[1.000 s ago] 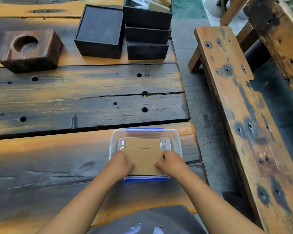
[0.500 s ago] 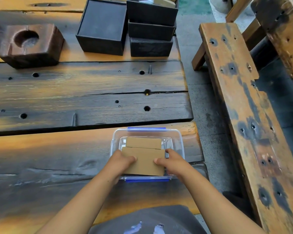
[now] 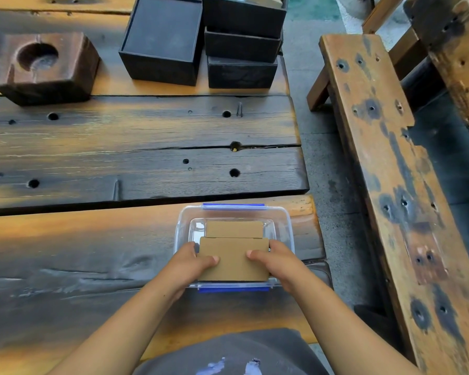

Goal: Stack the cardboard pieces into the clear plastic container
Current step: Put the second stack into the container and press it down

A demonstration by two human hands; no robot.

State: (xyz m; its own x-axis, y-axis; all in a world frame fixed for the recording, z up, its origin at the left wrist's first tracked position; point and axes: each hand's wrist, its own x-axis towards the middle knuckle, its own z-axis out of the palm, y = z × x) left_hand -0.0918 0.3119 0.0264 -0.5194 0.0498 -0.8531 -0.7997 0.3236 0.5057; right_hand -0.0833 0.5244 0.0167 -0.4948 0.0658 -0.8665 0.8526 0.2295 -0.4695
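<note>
A clear plastic container (image 3: 284, 226) with blue clips sits near the table's front right corner. A brown cardboard piece (image 3: 234, 229) lies flat inside it, towards its far side. Over the container's near half I hold a larger brown cardboard piece (image 3: 233, 259) by its two short edges. My left hand (image 3: 192, 262) grips its left edge with the thumb on top. My right hand (image 3: 275, 262) grips its right edge the same way. The held piece overlaps the near edge of the one inside.
Black boxes (image 3: 160, 41) stand at the table's far edge, three of them stacked (image 3: 243, 47). A dark wooden block with a round hollow (image 3: 42, 66) sits far left. A worn wooden bench (image 3: 385, 163) runs along the right, across a concrete gap.
The held cardboard piece has stayed over the container with both hands on it; my right-hand fingers have shifted further along its right edge. The camera view has drifted slightly.
</note>
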